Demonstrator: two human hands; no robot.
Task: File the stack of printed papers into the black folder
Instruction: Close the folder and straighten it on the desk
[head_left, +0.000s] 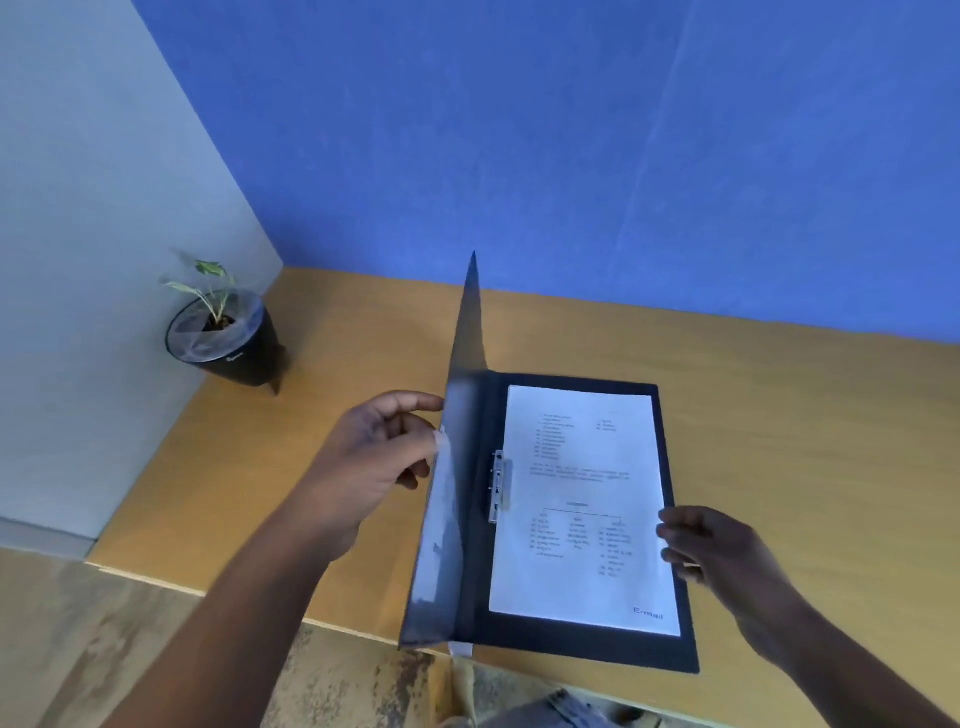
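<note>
Left hand pinching folder cover, raised upright. Right hand, fingers loosely spread, touching papers' right edge. Clip over papers.

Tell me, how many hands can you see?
2. The left hand holds the raised cover of the black folder. The right hand rests at the right edge of the printed papers lying inside it.

A small plant in a black pot stood in the corner of the wooden desk — blue wall behind, grey wall beside.
</note>
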